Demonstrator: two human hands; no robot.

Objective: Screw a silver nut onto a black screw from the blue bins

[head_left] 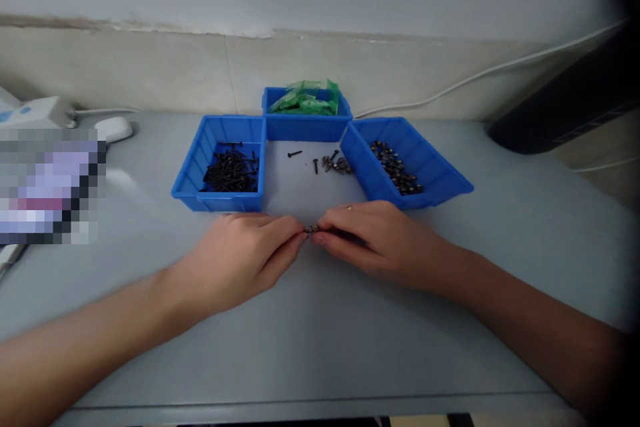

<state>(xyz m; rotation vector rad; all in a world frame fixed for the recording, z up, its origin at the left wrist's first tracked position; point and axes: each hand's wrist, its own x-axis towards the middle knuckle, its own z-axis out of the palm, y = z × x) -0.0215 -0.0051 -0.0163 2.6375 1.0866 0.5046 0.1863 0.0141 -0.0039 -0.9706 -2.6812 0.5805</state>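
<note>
My left hand (250, 250) and my right hand (387, 240) meet over the middle of the table, both closed in a pinch. Between their fingertips is a small dark metal fastener (312, 229), mostly covered by the fingers, so its exact kind cannot be made out. Just beyond the hands lie a few loose black screws (315, 166) and a small heap of metal fasteners (339, 165). The left blue bin (220, 201) holds many black screws (230, 171). Shiny small metal fasteners (397, 170) fill part of the right blue bin (435, 177).
At the back, a third blue bin (307, 128) contains green plastic bags (307, 100). A blurred-out device (50, 180) and a white rounded object (114, 129) are at left. A black cylindrical object (560, 93) stands at right, with a white cable (450, 88) along the wall.
</note>
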